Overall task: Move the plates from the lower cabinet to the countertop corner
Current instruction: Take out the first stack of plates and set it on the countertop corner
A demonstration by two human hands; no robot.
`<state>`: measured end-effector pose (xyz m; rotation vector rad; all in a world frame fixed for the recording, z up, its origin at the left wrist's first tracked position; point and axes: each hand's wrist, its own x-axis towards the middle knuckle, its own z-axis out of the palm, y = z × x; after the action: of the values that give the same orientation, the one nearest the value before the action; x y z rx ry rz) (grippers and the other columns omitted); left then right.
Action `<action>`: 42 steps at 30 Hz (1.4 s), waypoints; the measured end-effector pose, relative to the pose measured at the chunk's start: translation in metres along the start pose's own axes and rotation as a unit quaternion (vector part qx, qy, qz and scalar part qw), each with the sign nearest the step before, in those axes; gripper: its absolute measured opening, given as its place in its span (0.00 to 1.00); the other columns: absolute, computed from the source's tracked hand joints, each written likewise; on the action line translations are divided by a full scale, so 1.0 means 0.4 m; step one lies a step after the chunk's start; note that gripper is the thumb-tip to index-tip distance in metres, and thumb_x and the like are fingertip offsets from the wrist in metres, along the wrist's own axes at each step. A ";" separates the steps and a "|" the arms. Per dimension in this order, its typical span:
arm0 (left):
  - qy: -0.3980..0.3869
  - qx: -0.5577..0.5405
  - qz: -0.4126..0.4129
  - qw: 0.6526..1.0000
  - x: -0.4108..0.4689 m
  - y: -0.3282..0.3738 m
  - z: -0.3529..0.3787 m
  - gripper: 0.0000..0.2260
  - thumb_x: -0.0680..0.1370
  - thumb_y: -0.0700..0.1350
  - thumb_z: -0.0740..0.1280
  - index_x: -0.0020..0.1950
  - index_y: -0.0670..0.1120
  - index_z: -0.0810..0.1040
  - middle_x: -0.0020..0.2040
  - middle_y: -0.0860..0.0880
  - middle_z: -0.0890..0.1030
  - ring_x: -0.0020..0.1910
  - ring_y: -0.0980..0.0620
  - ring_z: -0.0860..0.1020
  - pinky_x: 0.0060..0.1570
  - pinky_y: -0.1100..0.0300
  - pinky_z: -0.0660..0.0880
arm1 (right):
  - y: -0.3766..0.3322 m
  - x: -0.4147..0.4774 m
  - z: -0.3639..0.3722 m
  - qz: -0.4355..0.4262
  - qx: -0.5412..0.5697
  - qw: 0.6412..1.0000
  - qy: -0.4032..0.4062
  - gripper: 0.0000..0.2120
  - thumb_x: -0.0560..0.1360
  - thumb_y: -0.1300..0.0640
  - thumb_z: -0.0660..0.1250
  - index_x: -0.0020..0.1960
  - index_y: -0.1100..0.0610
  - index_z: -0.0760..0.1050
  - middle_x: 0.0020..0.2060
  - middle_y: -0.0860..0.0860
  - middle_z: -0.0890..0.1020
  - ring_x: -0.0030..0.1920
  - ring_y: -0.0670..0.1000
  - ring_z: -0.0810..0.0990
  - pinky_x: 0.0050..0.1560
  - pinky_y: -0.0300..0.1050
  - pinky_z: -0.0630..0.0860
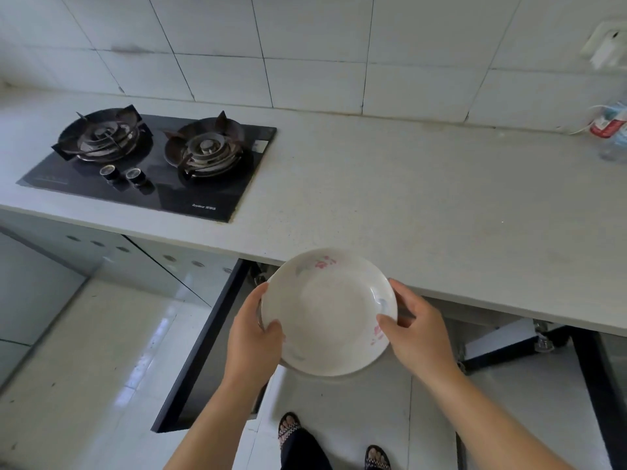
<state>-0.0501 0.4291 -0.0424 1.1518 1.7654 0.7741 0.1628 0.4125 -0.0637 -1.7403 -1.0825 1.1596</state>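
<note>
A person stands at a kitchen counter, seen from above. Both bare hands hold a deep white ceramic plate with faint pink flower prints, level, in the air just in front of the near edge of the pale speckled stone countertop. The left hand is clamped on the plate's left rim, thumb on top and fingers beneath. The right hand is clamped on the right rim in the same way.

Below the plate, the dark-framed door of the lower cabinet stands open toward the person. The inside is mostly hidden, so I cannot tell how many plates remain.

On the far left of the counter sits a black glass two-burner gas hob. At the far right edge lies a clear plastic bottle with a red label, near the wall.

Risks: the plate's far rim sits close to the counter edge and could knock against it if lifted carelessly. The open door juts out near the sandalled feet, a tripping hazard.
</note>
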 end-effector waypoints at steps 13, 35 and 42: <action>0.133 -0.045 -0.038 0.989 -0.169 0.009 0.019 0.27 0.73 0.30 0.59 0.67 0.53 0.70 0.50 0.56 0.79 0.30 0.59 0.79 0.32 0.71 0.72 | -0.033 -0.026 -0.060 -0.074 -0.002 0.990 -0.119 0.25 0.72 0.66 0.67 0.65 0.47 0.72 0.58 0.41 0.79 0.56 0.41 0.79 0.49 0.30 0.77; 0.383 -0.158 -0.110 0.903 -0.490 -0.392 -0.553 0.31 0.68 0.28 0.61 0.64 0.55 0.72 0.55 0.59 0.77 0.43 0.47 0.80 0.41 0.57 0.76 | -0.186 -0.389 0.590 -0.128 -0.059 0.918 -0.372 0.26 0.72 0.69 0.67 0.65 0.49 0.72 0.53 0.42 0.80 0.44 0.36 0.81 0.35 0.29 0.76; 0.470 -0.128 -0.103 0.867 -0.604 -0.530 -0.853 0.28 0.70 0.28 0.60 0.64 0.52 0.72 0.54 0.53 0.79 0.50 0.47 0.78 0.50 0.55 0.76 | -0.252 -0.601 0.919 -0.148 -0.051 0.886 -0.436 0.25 0.72 0.69 0.67 0.63 0.47 0.73 0.54 0.38 0.79 0.43 0.41 0.83 0.42 0.39 0.81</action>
<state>-0.3917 0.1118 0.0054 0.3644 2.3947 1.5453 -0.2627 0.2747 -0.0087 -1.0237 -1.8791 1.7508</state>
